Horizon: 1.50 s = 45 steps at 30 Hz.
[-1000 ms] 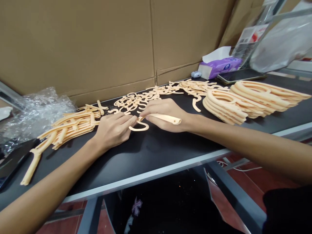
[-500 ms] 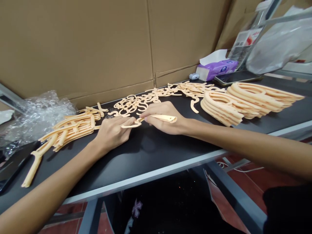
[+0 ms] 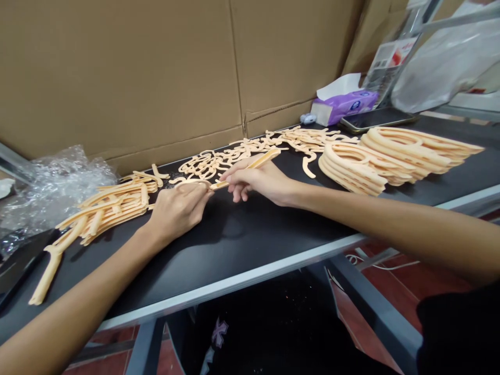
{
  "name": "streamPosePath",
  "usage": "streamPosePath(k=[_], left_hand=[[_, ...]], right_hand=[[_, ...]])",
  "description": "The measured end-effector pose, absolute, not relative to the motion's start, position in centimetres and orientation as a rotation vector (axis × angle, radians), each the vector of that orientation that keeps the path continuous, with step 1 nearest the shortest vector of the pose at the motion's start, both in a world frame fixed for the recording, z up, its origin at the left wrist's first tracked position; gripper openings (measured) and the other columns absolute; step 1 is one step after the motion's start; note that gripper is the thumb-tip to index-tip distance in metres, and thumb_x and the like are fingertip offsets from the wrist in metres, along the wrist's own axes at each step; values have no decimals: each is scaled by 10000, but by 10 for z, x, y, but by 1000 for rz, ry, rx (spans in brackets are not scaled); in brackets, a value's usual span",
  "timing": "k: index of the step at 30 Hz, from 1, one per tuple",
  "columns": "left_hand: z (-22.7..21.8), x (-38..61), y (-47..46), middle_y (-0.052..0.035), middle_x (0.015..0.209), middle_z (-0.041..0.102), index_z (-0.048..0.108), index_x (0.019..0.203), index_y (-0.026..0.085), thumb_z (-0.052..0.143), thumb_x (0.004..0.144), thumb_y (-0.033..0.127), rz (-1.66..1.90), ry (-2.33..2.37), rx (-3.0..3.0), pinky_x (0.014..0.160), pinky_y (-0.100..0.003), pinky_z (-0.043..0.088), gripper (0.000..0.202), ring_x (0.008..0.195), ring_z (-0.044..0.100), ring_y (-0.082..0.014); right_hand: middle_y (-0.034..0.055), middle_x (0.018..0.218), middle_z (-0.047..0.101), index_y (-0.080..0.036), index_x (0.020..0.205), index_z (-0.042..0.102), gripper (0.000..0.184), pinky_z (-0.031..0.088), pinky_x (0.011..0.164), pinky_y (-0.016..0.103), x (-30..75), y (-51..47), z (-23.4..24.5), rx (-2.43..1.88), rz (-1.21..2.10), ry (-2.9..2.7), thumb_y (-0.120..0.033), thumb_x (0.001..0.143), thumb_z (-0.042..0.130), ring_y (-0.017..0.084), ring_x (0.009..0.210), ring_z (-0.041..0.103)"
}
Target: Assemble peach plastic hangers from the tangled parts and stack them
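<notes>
My left hand [image 3: 177, 208] is closed around a peach plastic hook piece [image 3: 190, 182] just above the black table [image 3: 242, 239]. My right hand [image 3: 260, 182] pinches a straight peach plastic bar [image 3: 250, 165], tilted up to the right, its lower end meeting the hook at my left fingertips. Behind both hands lies a loose scatter of hook pieces [image 3: 219, 161]. A pile of straight bars [image 3: 109, 205] lies to the left of my left hand. Stacks of curved peach hanger frames [image 3: 390, 156] sit to the right.
A cardboard wall [image 3: 156, 78] stands behind the table. Crumpled clear plastic [image 3: 50, 182] lies at the far left. A purple tissue pack [image 3: 344, 101], a phone [image 3: 377, 119] and a clear bag [image 3: 441, 67] are at the back right. The table's metal edge [image 3: 250, 278] runs along the front.
The right hand has lifted and tilted the bar so its far end points up to the right. The left hand has picked the hook off the table and brought it to the bar's end.
</notes>
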<state>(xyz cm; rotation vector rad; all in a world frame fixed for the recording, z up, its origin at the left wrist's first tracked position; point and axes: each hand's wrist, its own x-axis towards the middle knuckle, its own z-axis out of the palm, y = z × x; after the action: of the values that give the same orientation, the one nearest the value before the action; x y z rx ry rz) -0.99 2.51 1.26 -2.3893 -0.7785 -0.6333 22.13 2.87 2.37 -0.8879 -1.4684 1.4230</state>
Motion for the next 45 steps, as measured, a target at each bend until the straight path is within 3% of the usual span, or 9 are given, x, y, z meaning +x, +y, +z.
streamPosePath(k=[6,10,14,19,23,27,31,36,45], left_hand=[[11,-12,26,-59,803,780,688,925,179,502,1067,229,-666,-797,-2247,586,-293,449,239,665,711,-187],[11,-15,27,-69,803,782,713,1042,143,493,1074,243,-711,-809,-2184,571,-293,449,243,655,719,-198],[12,-17,28,-79,830,792,707,1195,134,470,1082,290,-763,-910,-2243,597,-282,476,306,674,726,-199],[12,-11,25,-37,813,788,702,1156,162,485,1060,289,-941,-1117,-2447,612,-244,503,269,629,696,-153],[14,1,16,-22,834,796,650,1180,177,541,1030,340,-1223,-1416,-2645,590,-234,535,247,533,652,-118],[16,8,10,-50,870,791,627,1196,169,624,966,374,-1409,-1642,-2679,605,-254,571,308,606,709,-150],[19,6,10,-58,918,792,721,1231,159,637,918,339,-1174,-1566,-2543,670,-267,561,371,745,719,-171],[23,3,8,-35,831,786,799,1067,195,617,904,315,-766,-1488,-2385,631,-280,455,272,651,651,-166],[22,4,3,-46,750,776,820,972,173,619,919,264,-541,-1405,-2522,609,-296,412,227,648,681,-200]], right_hand=[[49,688,729,-150,830,705,57,420,445,225,229,35,31,-960,1507,-1276,-172,847,755,132,538,653],[62,811,763,-153,845,731,78,391,458,243,241,53,29,-1063,1128,-1243,-178,791,782,143,619,652],[45,798,752,-155,844,744,109,511,693,311,253,64,25,-1076,696,-1347,-159,744,786,159,714,647],[58,817,744,-148,903,779,173,475,772,349,249,51,16,-859,292,-1946,-303,844,731,188,770,636],[93,869,743,-134,947,781,201,424,788,345,243,41,7,-702,50,-2333,-281,938,643,204,832,615],[101,874,722,-128,940,782,272,405,786,334,245,40,7,-746,-17,-2368,-263,1013,557,199,850,587],[105,840,693,-107,875,767,319,416,799,338,246,38,10,-762,-38,-2368,-247,1031,527,193,823,568],[126,878,709,-97,882,763,349,435,825,350,242,35,10,-826,22,-2456,-251,1043,494,199,834,589],[147,961,757,-104,1014,815,373,434,803,347,240,32,10,-914,103,-2562,-265,1023,478,231,895,662]])
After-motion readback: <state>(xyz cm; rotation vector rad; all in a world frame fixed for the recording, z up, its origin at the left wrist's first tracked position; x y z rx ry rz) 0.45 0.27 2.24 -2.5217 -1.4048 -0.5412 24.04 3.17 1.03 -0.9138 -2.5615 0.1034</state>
